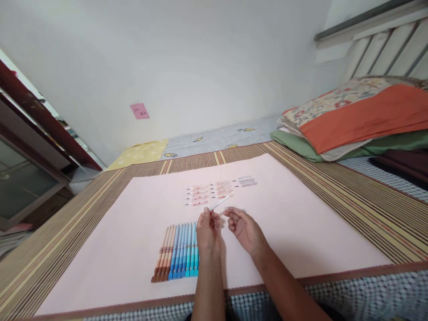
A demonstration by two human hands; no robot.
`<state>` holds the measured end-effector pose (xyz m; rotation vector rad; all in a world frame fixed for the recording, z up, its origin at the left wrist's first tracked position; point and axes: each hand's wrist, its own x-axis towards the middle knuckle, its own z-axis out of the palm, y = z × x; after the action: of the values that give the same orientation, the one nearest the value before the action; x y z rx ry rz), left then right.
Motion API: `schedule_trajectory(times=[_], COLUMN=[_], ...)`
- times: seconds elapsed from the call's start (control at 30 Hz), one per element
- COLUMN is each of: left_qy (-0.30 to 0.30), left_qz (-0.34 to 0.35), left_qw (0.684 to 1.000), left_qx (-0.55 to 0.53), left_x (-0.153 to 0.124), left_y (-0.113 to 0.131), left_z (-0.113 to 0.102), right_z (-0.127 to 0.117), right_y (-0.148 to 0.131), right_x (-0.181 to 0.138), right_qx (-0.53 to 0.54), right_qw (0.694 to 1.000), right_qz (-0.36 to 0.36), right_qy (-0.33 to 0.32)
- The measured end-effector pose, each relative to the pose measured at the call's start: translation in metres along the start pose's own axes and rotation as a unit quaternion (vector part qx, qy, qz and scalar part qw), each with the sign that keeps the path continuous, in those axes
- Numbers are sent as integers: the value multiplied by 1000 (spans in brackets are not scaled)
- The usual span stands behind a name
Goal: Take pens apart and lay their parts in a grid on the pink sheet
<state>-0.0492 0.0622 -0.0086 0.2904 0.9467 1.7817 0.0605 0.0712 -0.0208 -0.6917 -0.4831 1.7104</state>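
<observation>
My left hand (209, 227) pinches a thin white pen refill (220, 202) between thumb and fingers, its far end pointing up and to the right. Just to the right, my right hand (244, 227) is held with its fingers loosely bent and apart, and I see nothing in it. Beyond both hands, several slim refills (197, 197) with dark tips and reddish marks lie in two columns. Two more refills (244, 184) without visible red lie at their right. Beside my left wrist is a row of pens (180, 249) in brown, blue and turquoise, partly covered by my forearm.
A pale pink sheet (110, 249) lies under everything, on a striped mat (334, 209). Folded bedding with an orange and floral cover (361, 120) is piled at the right. A white wall (217, 67) with a pink note (139, 111) rises behind.
</observation>
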Motion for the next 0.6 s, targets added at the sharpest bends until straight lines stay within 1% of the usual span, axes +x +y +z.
schedule_trajectory(times=[0.17,0.23,0.3,0.37,0.43,0.53,0.6], left_qy=[-3,3,11,14,10,-2,-8], left_qz=[-26,-18,0,9,11,14,14], left_qw=[1000,1000,1000,1000,1000,999,999], left_qx=[-14,-8,-2,0,-7,-36,-49], left_x=[1,0,-1,-2,-2,-3,-4], left_y=[1,4,6,8,10,13,16], left_z=[-4,-5,-5,-5,-5,-2,-1], right_z=[11,14,17,18,20,22,22], right_y=[20,26,31,35,39,46,50], right_x=[-10,-13,-15,-16,-15,-14,-13], right_qx=[-14,-37,-66,-103,-147,-200,-219], right_qw=[994,990,987,984,981,978,975], right_qz=[85,108,112,105,85,26,-3], right_qy=[-69,-82,-90,-98,-92,-42,-23])
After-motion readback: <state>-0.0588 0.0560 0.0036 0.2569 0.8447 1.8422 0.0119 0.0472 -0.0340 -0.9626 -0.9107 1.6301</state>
